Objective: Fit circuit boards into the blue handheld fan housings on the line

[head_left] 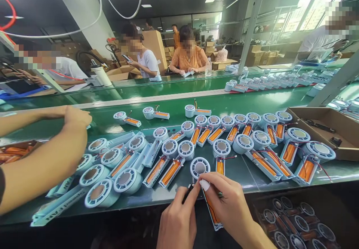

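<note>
Low at the table's front edge, my left hand (179,215) and my right hand (231,202) are both closed on one light-blue handheld fan (200,166). Its round head points away from me, and its open handle shows an orange battery. The fingertips meet at the neck just below the head, hiding what lies between them. A small black piece (189,192) shows between my left fingers; its kind I cannot tell. White wrapping (205,184) covers my right thumb tip. Just beyond is another open fan (221,148) with its battery and thin wires.
Many similar fans (127,180) cover the bench left and right. A co-worker's arm (56,148) reaches across at left. A cardboard box (328,129) stands at right, and more fans lie in a bin (297,219) below. A green conveyor (168,103) runs behind.
</note>
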The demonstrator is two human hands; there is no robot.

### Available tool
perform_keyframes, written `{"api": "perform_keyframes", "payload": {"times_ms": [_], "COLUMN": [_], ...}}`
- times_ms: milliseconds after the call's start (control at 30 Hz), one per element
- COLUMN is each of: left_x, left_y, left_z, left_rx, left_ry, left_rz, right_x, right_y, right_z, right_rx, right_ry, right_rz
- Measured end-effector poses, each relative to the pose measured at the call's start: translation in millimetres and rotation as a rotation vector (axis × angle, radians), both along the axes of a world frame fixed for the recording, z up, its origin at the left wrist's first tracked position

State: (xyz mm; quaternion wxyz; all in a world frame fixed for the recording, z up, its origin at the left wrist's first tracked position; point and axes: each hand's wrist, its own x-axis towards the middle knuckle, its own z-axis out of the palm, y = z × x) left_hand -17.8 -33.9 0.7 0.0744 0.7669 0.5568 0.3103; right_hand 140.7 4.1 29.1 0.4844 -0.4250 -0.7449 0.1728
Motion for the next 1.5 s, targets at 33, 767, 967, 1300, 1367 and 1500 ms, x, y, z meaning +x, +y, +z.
{"api": "perform_keyframes", "payload": {"times_ms": [33, 767, 967, 1300, 1367, 1500], "left_x": [2, 17, 16, 15, 15, 15], "left_y": [-2, -13, -12, -9, -9, -7], "left_z": [-2.6, 5.9, 13.3, 13.7, 14.2, 13.7], "left_rx": [0.031, -0.3, -0.334, -0.334, -0.342, -0.362], "left_ry": [0.03, -0.822, -0.853, -0.888, -0.9, -0.92], "left_rz": [0.018, 0.254, 0.267, 0.26, 0.26, 0.259], "right_x": [-3, 1, 1, 5, 5, 3], "right_y": [1, 6, 7, 11, 11, 10], "right_z": [0.1, 8.1, 13.5, 18.7, 19.1, 17.0], "right_rx": [-0.031, -0.431, -0.474, -0.58, -0.577, -0.467], "right_ry": [0.032, 0.038, 0.096, 0.097, 0.073, -0.036], "right_rz": [0.0, 0.107, 0.15, 0.226, 0.228, 0.184]}}
